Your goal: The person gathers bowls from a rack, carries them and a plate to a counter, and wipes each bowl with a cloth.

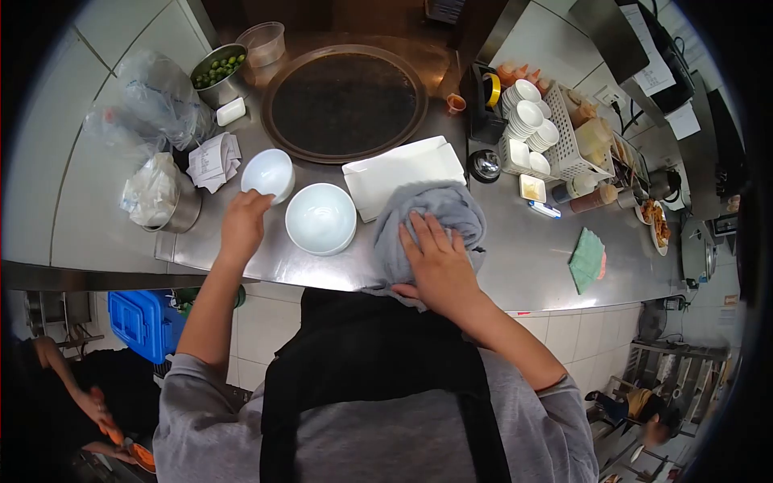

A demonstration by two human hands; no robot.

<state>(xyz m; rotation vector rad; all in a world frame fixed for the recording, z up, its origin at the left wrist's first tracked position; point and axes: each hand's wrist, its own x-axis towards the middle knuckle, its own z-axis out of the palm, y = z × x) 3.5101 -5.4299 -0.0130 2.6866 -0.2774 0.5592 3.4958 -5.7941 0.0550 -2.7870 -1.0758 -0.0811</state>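
Observation:
My left hand (244, 225) has its fingers closed on the near rim of a small white bowl (270, 175) at the left of the steel counter. A second white bowl (320, 219), which looks stacked on another, stands just right of it. My right hand (439, 262) rests with fingers spread on a bunched grey cloth (463, 205) near the counter's front edge. Whether anything lies under the cloth is hidden. Behind the cloth, partly covered by it, is a white sheet of paper or card (394, 177).
A large round dark tray (346, 153) lies at the back. Left stand a pot of green fruit (229, 90), plastic bags (165, 97) and paper slips (213, 161). Right are stacked small dishes (527, 117), sauce bottles and a green cloth (588, 262). Other people work at both lower sides.

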